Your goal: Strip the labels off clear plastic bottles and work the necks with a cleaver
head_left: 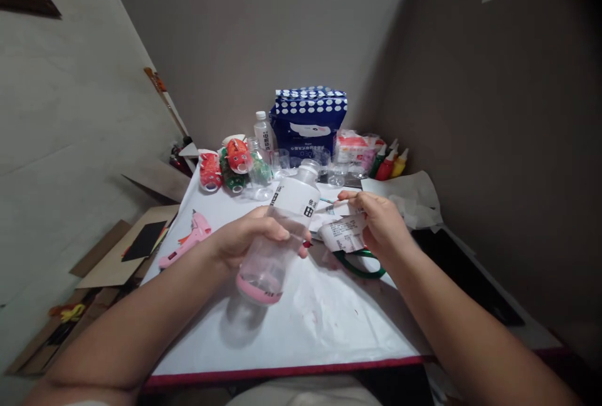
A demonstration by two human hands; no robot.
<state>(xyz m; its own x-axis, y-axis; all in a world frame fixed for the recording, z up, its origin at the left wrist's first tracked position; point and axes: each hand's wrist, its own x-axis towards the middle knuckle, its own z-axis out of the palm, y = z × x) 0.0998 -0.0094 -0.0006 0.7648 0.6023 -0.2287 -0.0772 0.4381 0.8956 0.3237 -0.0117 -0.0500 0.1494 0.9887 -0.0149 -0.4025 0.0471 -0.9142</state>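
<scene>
My left hand (244, 240) is wrapped round a clear plastic bottle (282, 230) with a white label and a pink-painted bottom, held tilted above the white table cover (301, 324). My right hand (380, 224) is closed on a peeled strip of the bottle's label (344, 233), which hangs loose from the bottle's side. A thin brush or stick (329, 202) pokes out past the right fingers. Green-handled scissors (360, 265) lie on the cover under the right hand.
A pink glue gun (190, 240) lies at the left. At the back stand painted bottle figures (228, 167), a water bottle (263, 133), clear cups (329, 167), a blue dotted bag (308, 117) and paint bottles (388, 164). Cardboard (117, 255) lies left of the table.
</scene>
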